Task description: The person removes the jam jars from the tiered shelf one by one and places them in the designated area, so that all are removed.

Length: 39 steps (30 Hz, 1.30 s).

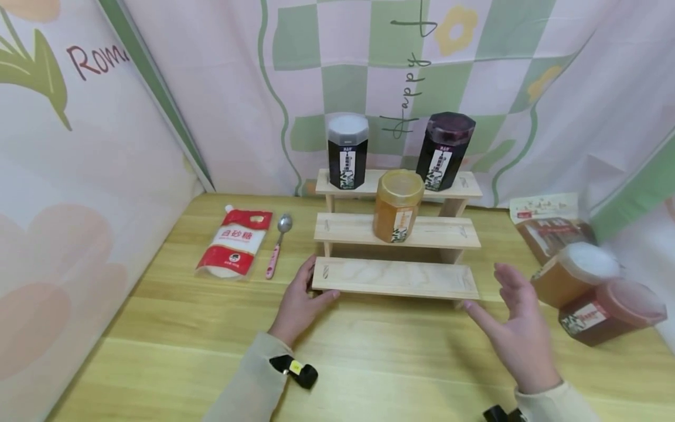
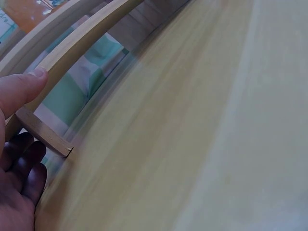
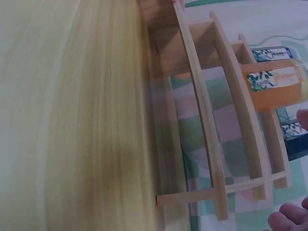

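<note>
Three jars [image 1: 399, 205] stand on the wooden rack [image 1: 395, 276], so best shift it gently, left hand [image 1: 299, 303] gripping one end, right hand [image 1: 521, 333] wide near the other.

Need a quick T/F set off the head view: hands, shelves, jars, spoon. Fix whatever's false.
1. The left hand holds the left end of the bottom shelf. True.
2. The amber jar stands on the middle shelf. True.
3. The right hand grips the amber jar. False: it is open and holds nothing.
4. Both dark jars stand on the bottom shelf. False: they stand on the top shelf.
5. The spoon lies just right of the red-and-white bag. True.
6. The spoon's handle is green. False: it is pink.
</note>
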Available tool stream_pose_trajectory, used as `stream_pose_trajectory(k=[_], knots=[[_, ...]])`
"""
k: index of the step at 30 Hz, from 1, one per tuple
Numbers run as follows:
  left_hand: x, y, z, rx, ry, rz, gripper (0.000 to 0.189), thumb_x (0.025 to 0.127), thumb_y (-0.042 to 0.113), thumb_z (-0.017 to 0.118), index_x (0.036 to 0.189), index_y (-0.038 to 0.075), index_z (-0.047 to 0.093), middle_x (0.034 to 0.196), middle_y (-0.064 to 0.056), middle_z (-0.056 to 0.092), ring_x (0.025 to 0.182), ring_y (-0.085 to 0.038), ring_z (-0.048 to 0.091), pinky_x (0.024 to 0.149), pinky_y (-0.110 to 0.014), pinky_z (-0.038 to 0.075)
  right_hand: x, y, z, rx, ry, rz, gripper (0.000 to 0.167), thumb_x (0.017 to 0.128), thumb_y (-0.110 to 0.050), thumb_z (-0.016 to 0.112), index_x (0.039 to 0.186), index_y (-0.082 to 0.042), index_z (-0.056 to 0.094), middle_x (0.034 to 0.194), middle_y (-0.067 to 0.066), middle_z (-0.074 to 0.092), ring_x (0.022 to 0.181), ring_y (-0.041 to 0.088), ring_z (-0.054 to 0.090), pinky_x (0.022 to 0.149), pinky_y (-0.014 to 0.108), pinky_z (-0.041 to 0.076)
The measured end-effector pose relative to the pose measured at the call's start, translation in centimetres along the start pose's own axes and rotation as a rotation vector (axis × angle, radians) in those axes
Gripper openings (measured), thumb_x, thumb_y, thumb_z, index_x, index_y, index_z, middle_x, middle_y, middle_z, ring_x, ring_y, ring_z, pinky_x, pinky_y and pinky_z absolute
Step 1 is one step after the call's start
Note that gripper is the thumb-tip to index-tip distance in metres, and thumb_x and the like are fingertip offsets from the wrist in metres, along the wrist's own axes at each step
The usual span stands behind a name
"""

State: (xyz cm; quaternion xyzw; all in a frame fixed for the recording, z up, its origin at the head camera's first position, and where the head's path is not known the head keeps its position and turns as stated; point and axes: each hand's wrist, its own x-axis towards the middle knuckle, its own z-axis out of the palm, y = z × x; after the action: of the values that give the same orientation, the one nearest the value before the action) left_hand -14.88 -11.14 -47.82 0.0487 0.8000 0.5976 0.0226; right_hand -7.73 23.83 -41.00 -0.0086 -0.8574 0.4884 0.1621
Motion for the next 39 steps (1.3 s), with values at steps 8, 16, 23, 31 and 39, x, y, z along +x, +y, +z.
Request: stream_pose_trajectory(k=[8, 16, 23, 31, 39], knots=[[-0.1, 0.1, -0.1, -0.005, -0.006, -0.009, 0.096, 0.084, 0.029, 0.083, 0.16, 0.016, 0.025, 0.157, -0.008, 0.041, 0.142, -0.026, 0.041, 0.118, -0.045, 0.033, 2.4, -0.6, 1.4, 0.039, 0.029, -0.045, 0.084, 0.087, -0.008, 0.078, 0.155, -0.003, 0.029, 0.155, 0.018, 0.039, 0.142, 0.024, 0.038, 0.109, 0.005, 0.027], [-0.1, 0.2, -0.1, 0.008, 0.003, -0.016, 0.096, 0.084, 0.029, 0.083, 0.16, 0.016, 0.026, 0.157, -0.008, 0.04, 0.142, -0.026, 0.04, 0.117, -0.046, 0.034, 4.6, -2.0, 2.7, 0.083, -0.044, -0.088, 0.084, 0.089, -0.013, 0.077, 0.155, -0.001, 0.028, 0.157, 0.016, 0.039, 0.143, 0.031, 0.037, 0.113, 0.012, 0.028], [0.0, 0.1, 0.0, 0.012, 0.002, -0.018, 0.096, 0.084, 0.029, 0.083, 0.16, 0.016, 0.026, 0.157, -0.007, 0.041, 0.142, -0.025, 0.041, 0.117, -0.046, 0.034, 6.2, -3.6, 4.1, 0.049, -0.07, -0.057, 0.087, 0.09, -0.023, 0.078, 0.156, 0.0, 0.026, 0.155, 0.016, 0.04, 0.14, 0.037, 0.041, 0.119, 0.05, 0.03], [0.0, 0.2, 0.0, 0.01, 0.007, -0.011, 0.095, 0.084, 0.026, 0.083, 0.16, 0.015, 0.027, 0.157, -0.008, 0.042, 0.142, -0.025, 0.041, 0.117, -0.046, 0.034, 8.0, -5.3, 5.6, 0.034, -0.113, -0.045, 0.09, 0.088, -0.027, 0.08, 0.156, -0.002, 0.027, 0.154, 0.018, 0.041, 0.138, 0.04, 0.044, 0.115, 0.055, 0.036], [0.0, 0.3, 0.1, -0.004, -0.003, -0.013, 0.095, 0.084, 0.026, 0.083, 0.16, 0.015, 0.026, 0.158, -0.007, 0.04, 0.143, -0.025, 0.04, 0.118, -0.046, 0.033, 9.9, -6.5, 7.2, 0.081, -0.214, 0.001, 0.095, 0.084, -0.027, 0.083, 0.156, -0.003, 0.026, 0.157, 0.016, 0.037, 0.143, 0.034, 0.037, 0.118, 0.045, 0.034]])
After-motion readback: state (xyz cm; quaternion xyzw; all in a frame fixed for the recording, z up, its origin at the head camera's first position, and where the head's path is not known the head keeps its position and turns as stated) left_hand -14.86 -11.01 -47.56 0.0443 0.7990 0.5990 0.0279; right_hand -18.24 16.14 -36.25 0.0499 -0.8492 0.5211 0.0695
